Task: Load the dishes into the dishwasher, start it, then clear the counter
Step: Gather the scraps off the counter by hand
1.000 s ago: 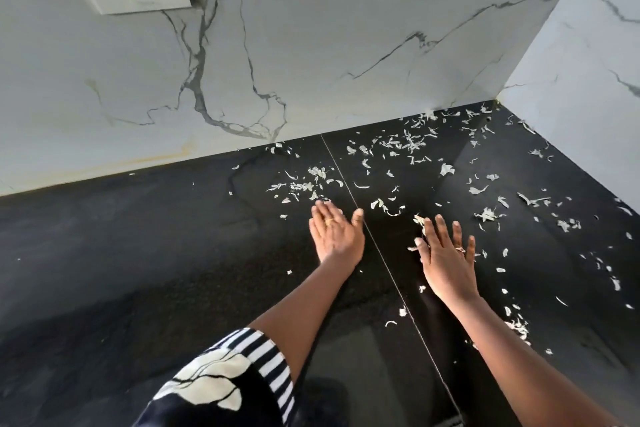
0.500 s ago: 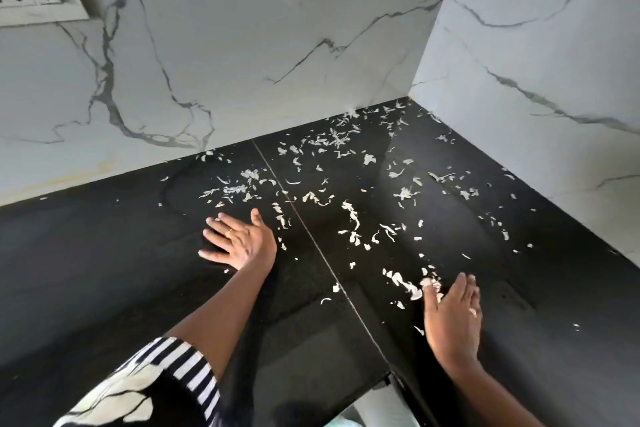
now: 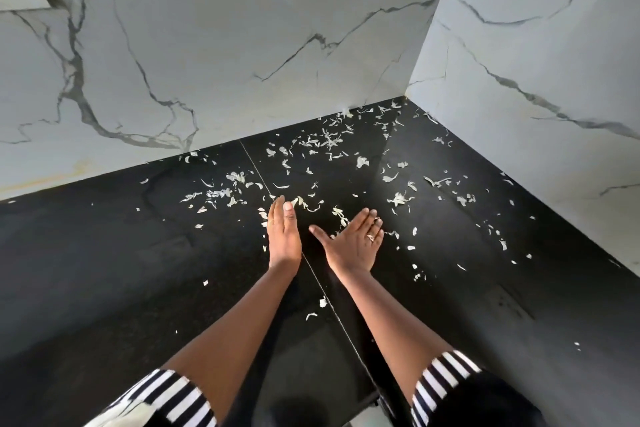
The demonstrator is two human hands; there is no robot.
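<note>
Fingers straight and holding nothing, the left hand stands on edge and the right hand lies flat on the black surface — side by side, just apart — amid pale scraps strewn toward the marble wall.

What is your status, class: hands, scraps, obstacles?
Left hand edge-on, right hand palm-down, both open. Pale shredded scraps scattered across glossy black stone counter, ungathered. Scraps reach the white marble-look wall corner.
</note>
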